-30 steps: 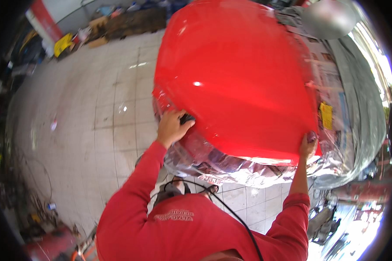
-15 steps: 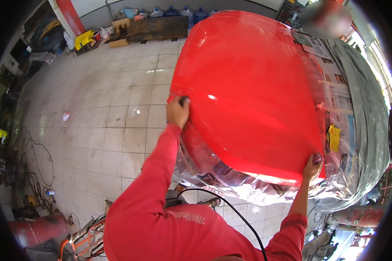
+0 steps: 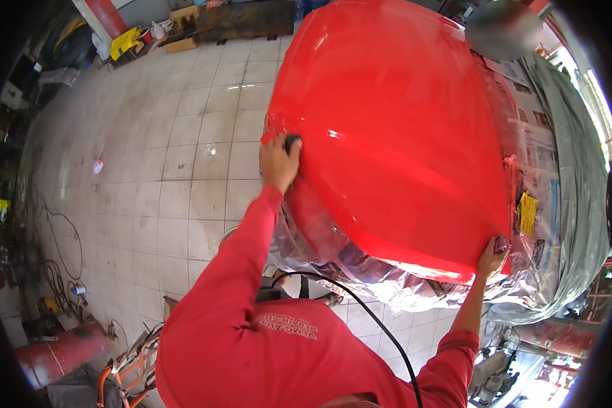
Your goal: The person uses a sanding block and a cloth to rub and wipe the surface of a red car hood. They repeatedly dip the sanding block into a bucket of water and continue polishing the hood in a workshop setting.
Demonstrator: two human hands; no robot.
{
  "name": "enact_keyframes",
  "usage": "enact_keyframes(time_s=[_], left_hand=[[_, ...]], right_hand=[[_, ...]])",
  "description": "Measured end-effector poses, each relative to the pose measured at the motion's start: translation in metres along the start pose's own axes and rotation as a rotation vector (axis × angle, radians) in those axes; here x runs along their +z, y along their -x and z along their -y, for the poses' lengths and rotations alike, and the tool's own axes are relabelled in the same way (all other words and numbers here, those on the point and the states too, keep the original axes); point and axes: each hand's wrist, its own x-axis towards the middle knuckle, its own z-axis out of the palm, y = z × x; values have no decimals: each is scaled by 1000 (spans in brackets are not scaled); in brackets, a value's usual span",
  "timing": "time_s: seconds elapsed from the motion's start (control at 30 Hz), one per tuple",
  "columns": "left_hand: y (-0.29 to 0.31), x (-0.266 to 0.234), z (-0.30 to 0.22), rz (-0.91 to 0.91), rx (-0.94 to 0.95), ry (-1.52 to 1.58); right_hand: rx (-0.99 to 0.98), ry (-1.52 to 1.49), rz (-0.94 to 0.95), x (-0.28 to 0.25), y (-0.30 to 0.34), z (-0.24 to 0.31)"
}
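Observation:
A glossy red car hood [image 3: 387,129] spreads out before me, its near end toward my body. At its left corner my left hand [image 3: 279,164] is closed round a small dark block [image 3: 292,143], fingers along the edge. My right hand [image 3: 491,258] grips at the near right corner, with a small dark purple piece [image 3: 500,245] in its fingers; I cannot make out its kind. Clear plastic sheeting and printed paper [image 3: 347,265] cover the car under and around the hood. A black hose [image 3: 381,323] runs across my red sleeve and body.
A grey cover [image 3: 571,170] drapes the car on the right, beside newspaper masking and a yellow slip [image 3: 528,212]. Tiled floor [image 3: 177,163] lies to the left. A red cylinder [image 3: 64,353] and coiled cable [image 3: 64,292] are at lower left. A blurred round shape [image 3: 503,30] shows at the upper right.
The view has tilted, so the hood and surroundings sit higher in the picture. My left fingers have shifted slightly on the hood's left corner; my right hand stays at the near right corner.

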Motion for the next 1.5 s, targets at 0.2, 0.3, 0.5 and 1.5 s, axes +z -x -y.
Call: enact_keyframes(time_s=[0.2, 0.3, 0.5, 1.5], left_hand=[[-62, -1, 22, 78, -216, -12], [-84, -3, 42, 110, -243, -143], [111, -33, -70, 192, 505, -100], [177, 88, -302, 791, 1392, 246]], right_hand=[[8, -37, -23, 11, -2, -16], [6, -44, -2, 17, -5, 1], [30, -3, -7, 2, 4, -20], [1392, -1032, -288, -284, 526, -176]])
